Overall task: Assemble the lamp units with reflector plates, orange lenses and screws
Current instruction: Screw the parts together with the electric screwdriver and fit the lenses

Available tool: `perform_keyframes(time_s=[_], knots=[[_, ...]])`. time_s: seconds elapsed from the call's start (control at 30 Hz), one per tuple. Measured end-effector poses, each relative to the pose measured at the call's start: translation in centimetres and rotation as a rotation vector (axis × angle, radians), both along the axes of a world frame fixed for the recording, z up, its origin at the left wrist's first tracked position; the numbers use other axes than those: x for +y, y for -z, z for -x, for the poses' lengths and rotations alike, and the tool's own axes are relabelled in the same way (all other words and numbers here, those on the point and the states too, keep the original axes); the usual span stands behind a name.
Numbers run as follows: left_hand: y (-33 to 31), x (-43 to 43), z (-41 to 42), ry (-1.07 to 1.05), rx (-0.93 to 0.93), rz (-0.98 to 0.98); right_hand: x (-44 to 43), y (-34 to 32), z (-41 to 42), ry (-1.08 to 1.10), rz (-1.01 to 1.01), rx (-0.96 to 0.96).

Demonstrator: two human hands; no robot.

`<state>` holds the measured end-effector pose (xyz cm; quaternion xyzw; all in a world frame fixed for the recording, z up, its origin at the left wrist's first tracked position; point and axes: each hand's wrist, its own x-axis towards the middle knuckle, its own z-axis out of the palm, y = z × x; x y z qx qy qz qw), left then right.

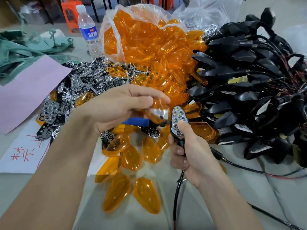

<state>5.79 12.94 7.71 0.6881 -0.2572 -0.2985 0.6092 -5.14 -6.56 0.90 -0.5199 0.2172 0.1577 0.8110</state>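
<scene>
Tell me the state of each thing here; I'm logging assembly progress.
Lamp unit: gripped by right hand, reflector plate in, no lens on.
Orange lens: pinched by left hand, not fitted.
Water bottle: upright, capped.
Plastic bag: open, lenses spilling out.

Only the near strip of table [136, 223] lies open — orange lenses [132, 157], reflector plates [78, 83], lamp units [249, 100] crowd beyond.

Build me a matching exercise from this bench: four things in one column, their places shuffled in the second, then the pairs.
1. water bottle
2. lamp unit
3. pink sheet
4. black housings

A. heaped at the right
B. gripped in the right hand
C. upright at the back, beside the bag of orange lenses
D. flat at the left

Pairs: 1-C, 2-B, 3-D, 4-A
</scene>
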Motion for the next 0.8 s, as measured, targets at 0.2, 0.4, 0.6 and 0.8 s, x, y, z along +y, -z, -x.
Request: perform_keyframes(time_s=[0.2, 0.4, 0.6, 0.8], knots=[[-1.0, -0.3, 2.0, -0.002, -0.218, -0.188, 2.0, -0.4, 0.3, -0.133, 0.040, 0.053], [-0.9, -0.6, 3.3, -0.241, -0.364, -0.269, 1.9, -0.2, 1.1, -0.233, -0.122, -0.036], [-1.4, -0.4, 3.8, -0.313, -0.494, -0.350, 2.0, 0.0, 1.4, -0.270, -0.073, -0.089], [-0.5, -1.6, 4.6, -0.340, -0.603, -0.328, 2.9, -0.2, 1.9, -0.272, -0.116, -0.079]])
